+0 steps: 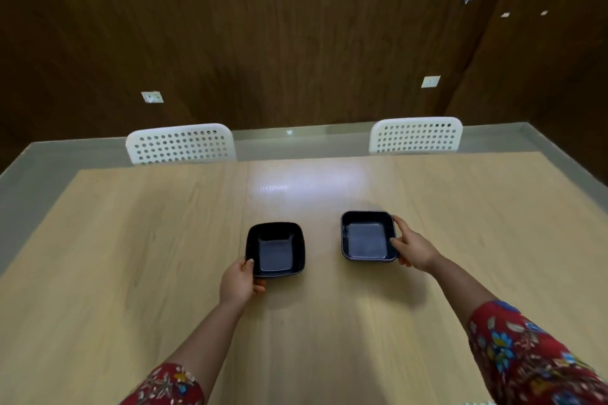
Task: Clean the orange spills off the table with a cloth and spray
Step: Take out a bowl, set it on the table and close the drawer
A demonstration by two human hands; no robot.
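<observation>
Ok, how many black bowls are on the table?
2. The left bowl, near centre, is held at its near corner by the left hand; the right bowl, slightly farther, at its right edge by the right hand. None seems hidden.

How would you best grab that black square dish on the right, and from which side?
Take the right dish by its right-hand rim, coming from the right: its straight, low wall suits a pinch, thumb over the rim, fingers outside. The right hand holds it about so; the left hand likewise grips the left dish at its near corner.
</observation>
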